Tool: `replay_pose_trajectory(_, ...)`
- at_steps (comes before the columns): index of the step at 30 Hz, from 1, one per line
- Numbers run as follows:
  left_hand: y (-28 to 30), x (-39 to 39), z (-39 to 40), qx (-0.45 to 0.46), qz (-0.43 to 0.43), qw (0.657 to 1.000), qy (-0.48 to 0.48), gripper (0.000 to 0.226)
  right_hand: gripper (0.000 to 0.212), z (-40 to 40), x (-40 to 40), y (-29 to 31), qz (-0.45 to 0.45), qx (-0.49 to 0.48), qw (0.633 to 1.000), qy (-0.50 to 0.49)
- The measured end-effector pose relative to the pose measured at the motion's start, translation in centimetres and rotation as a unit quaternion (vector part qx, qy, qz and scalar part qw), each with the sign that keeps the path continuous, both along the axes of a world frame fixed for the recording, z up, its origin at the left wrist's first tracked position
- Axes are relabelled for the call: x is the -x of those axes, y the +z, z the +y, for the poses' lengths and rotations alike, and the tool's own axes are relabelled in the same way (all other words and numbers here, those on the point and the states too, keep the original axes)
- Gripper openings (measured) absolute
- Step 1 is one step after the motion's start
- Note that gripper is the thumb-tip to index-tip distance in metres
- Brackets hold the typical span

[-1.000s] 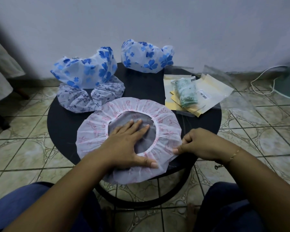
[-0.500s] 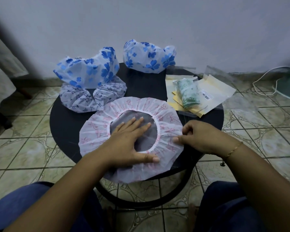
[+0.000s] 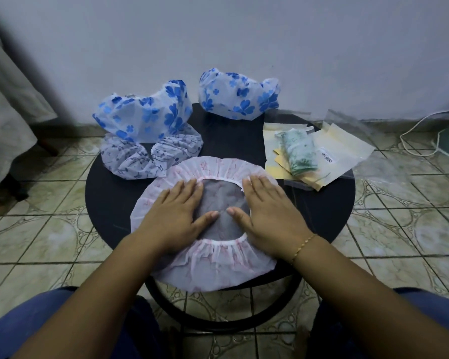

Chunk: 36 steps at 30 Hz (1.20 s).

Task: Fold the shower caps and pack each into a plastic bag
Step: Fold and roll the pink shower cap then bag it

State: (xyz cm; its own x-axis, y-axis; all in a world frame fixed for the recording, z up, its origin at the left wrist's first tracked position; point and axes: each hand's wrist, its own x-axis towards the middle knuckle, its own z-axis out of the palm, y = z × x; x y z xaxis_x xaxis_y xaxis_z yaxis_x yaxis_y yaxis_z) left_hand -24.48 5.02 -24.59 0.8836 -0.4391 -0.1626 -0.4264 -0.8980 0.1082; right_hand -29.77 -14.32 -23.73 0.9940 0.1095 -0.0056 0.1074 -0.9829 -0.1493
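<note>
While your left hand [image 3: 175, 218] keeps its flat press on the pink shower cap [image 3: 208, 221], your right hand [image 3: 266, 216] has let go of the rim it was pinching half a second ago and come in to lie flat beside it, so both palms are down now, fingers straight and spread wide, thumbs nearly meeting over the see-through centre! That tells me the tugging is over and you're smoothing the cap dead flat, which looks like the last bit of prep before the first fold. The cap sits at the near side of the round black table [image 3: 109, 203], its near edge drooping over the lip toward your knees. It lies opening-up, elastic ring facing you, and it's close to a full circle with only a slight stretch left to right, so there's no real long axis yet; that comes once you fold it. Behind it wait the grey-patterned cap [image 3: 140, 161] with a blue-flowered cap [image 3: 145, 115] piled on top, and another blue-flowered cap [image 3: 237, 98] at the far edge. Off to your right, the plastic bags [image 3: 345, 151] lie ready, a packed green cap [image 3: 300, 151] already resting on them.
</note>
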Motion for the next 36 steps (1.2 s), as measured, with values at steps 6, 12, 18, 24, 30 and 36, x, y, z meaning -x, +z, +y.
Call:
replay_pose_trajectory(6, -0.2, 0.2, 0.6, -0.02, 0.004, 1.0, 0.0, 0.115, 0.079, -0.2, -0.5, -0.8, 0.079, -0.004, 0.997, -0.013)
replay_pose_trajectory(12, -0.4, 0.0, 0.7, -0.008, 0.011, 1.0, -0.001, 0.134, 0.054, -1.0, -0.2, -0.1, -0.045, -0.2, 0.977, -0.065)
replay_pose_trajectory(18, -0.1, 0.3, 0.7, 0.047, 0.015, 0.999, 0.006, 0.134, 0.045, -3.7, 1.3, 2.1, 0.01, -0.222, 0.951, -0.216)
replay_pose_trajectory(24, 1.8, 0.5, 2.0, 0.063, 0.053, 0.997, -0.013, 0.145, 0.062, -4.7, 1.8, 2.6, 0.075, -0.359, 0.892, -0.262)
replay_pose_trajectory(30, 1.4, 0.6, 2.7, -0.008, 0.1, 0.995, -0.025, 0.152, 0.023, -4.1, 1.7, 2.7, 0.095, -0.35, 0.892, -0.268)
replay_pose_trajectory(36, 0.8, 0.4, 2.4, -0.01, 0.095, 0.995, -0.028, 0.15, 0.023, -3.9, 1.8, 3.1, 0.101, -0.51, 0.813, -0.264)
